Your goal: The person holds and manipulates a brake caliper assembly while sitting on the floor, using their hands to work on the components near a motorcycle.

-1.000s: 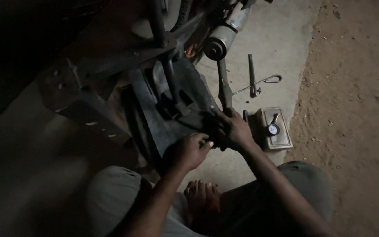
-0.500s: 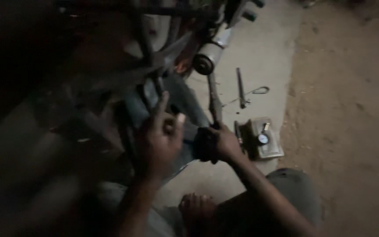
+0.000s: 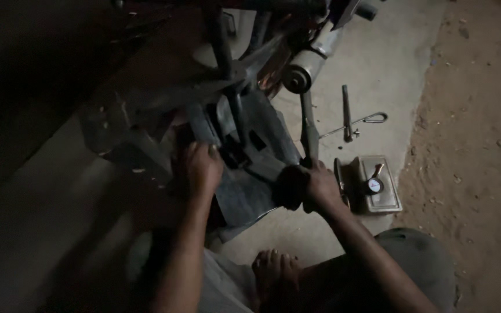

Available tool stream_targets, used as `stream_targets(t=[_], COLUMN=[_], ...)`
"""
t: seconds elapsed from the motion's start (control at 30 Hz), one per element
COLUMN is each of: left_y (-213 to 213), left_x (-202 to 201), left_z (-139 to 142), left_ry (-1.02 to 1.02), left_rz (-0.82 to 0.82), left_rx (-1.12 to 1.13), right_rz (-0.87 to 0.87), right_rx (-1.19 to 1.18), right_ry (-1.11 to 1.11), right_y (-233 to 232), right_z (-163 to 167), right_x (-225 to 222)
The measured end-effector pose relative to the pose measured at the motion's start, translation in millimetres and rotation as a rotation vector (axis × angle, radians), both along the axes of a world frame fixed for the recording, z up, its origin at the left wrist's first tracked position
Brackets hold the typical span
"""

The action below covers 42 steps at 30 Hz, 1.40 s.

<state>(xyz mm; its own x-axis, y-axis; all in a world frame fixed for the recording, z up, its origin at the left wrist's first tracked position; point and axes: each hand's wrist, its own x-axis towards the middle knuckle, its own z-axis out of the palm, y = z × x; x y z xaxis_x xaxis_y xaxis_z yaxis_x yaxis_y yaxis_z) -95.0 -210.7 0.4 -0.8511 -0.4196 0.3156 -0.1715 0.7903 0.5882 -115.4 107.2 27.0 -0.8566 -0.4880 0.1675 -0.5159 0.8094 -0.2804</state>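
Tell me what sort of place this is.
Probably a dim, informal repair spot at ground level: dark metal machine parts stand on a concrete slab edged by bare dirt, with loose hand tools lying on the slab.

Dull dark metal frame [image 3: 244, 145], shiny steel cylinder [image 3: 302, 74], smooth concrete slab [image 3: 378, 64] (gritty dirt [image 3: 482, 116] alongside)

Dim light, darkest at the left. A pale concrete slab [image 3: 378, 64] covers the middle ground; bare brown dirt [image 3: 482, 145] with small pebbles borders it on the right. A shallow metal tray [image 3: 387, 200] sits at the slab's edge
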Motion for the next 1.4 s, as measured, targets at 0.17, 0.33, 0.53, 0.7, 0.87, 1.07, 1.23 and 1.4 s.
stream_targets(t=[0.17, 0.33, 0.53, 0.7, 0.87, 1.07, 1.23, 1.4], left_y=[-6.0, -14.0, -20.8, -27.8, -34.7, -15.3, 37.3, 72.5], left_x=[-39.7, -50.9, -54.0, -62.0, -57.8, -3.6, 68.8, 81.7], left_z=[11.8, 44.3, 54.1, 37.4, 27.6, 41.7, 116.8, 196.5], left_ry=[0.099, -0.275, -0.396, -0.185, -0.199, -0.44, -0.428, 0.039], left_rz=[0.012, 0.041, 0.06, -0.013, -0.076, -0.125, -0.094, -0.121], left_rx=[0.043, 0.002, 0.008, 0.093, -0.038, -0.059, 0.17, 0.053], right_rz=[-0.042, 0.001, -0.17, -0.05, -0.448, -0.033, -0.11, -0.083], right_rx=[-0.012, -0.085, -0.088, -0.176, -0.476, -0.152, -0.157, -0.093], right_ry=[-0.097, -0.004, -0.297, -0.029, -0.627, -0.005, -0.134, -0.092], right_y=[-4.2, -9.7, -16.9, -17.5, -27.3, -19.2, -17.0, -15.0], right_z=[16.2, 37.2, 40.9, 29.9, 21.1, 27.9, 27.4, 26.4], right_x=[12.2, 23.7, 25.7, 19.5, 22.2, 25.2, 26.8, 27.6])
